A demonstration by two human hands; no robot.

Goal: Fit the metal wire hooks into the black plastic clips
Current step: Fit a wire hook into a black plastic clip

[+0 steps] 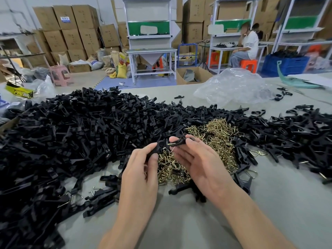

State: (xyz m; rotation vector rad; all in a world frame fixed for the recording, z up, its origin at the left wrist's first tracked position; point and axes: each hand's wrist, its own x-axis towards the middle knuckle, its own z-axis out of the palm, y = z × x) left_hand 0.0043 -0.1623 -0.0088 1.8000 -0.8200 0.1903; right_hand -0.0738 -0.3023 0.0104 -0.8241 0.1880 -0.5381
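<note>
A pale grey-green surface [179,221] runs the width of the view. A deep heap of black clips [71,132] covers its left side and runs in a thinner band across to the right edge. In the middle of that band lies a mound of brass-coloured wire hooks [219,135], and a few loose hooks and clips are scattered near the front. A crumpled clear plastic bag [233,87] sits on the far right part of the surface.

Beyond is a storeroom. Cardboard boxes [71,29] are stacked high against the back wall, with filled sacks [120,67] on the floor below them. A white workbench [150,51] with a green panel stands in the centre. A pink stool [60,74] is at the left, and an open carton [194,75] stands on the floor. A seated person [246,45] is on an orange stool [248,64] at another bench, beside a blue crate [285,66].

Both hands are raised just above the near end of the hook mound. The left hand [143,164] grips a clip piece [156,149] between thumb and curled fingers. The right hand [197,162] pinches a second clip piece [178,141] between thumb and forefinger, its other fingers loosely extended. The two pieces meet between the hands, where a short glint of wire [170,144] shows. Whether that wire is already seated cannot be told.
</note>
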